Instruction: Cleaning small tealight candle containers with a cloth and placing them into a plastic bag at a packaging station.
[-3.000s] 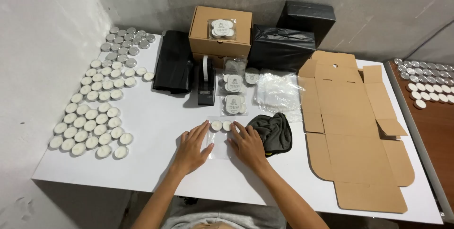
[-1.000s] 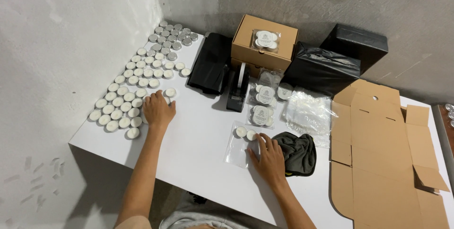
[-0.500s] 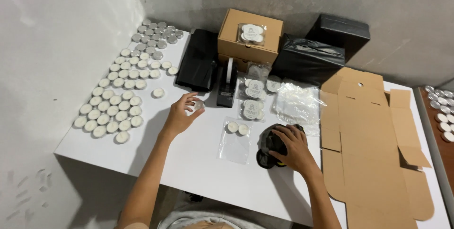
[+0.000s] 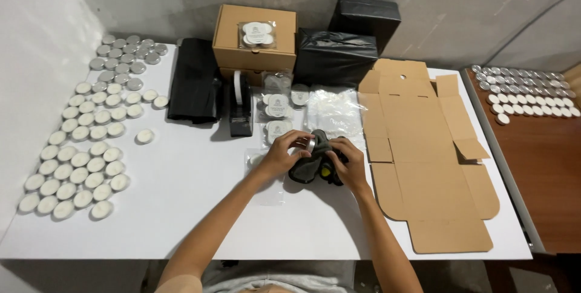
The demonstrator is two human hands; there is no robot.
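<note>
Both hands have come together since half a second ago: my left hand (image 4: 283, 155), then reaching toward the loose candles, now meets my right hand (image 4: 346, 163) at the soft black fabric pouch (image 4: 310, 163) in the middle of the white worktop (image 4: 181, 208). Left fingers are curled around a small white round tealight candle (image 4: 308, 143) at the pouch's mouth; right fingers are closed on the pouch's far side. A yellow patch shows under the fabric, too small for me to identify.

Bare grey concrete walls back the worktop. Rows of white tealight candles (image 4: 78, 160) cover its left side, one stray (image 4: 144, 136) apart from them. Behind the hands stand a black tape dispenser (image 4: 240, 108), clear packets of candles (image 4: 277, 114), a closed brown cardboard box (image 4: 255, 39) and black plastic-wrapped bundles (image 4: 336, 54). A flat unfolded brown cardboard blank (image 4: 423, 154) lies to the right, beside a brown wooden table (image 4: 544, 172) carrying more candles, partly cut off by the frame. A clear plastic sleeve (image 4: 266, 178) under my left wrist is hard to make out.
</note>
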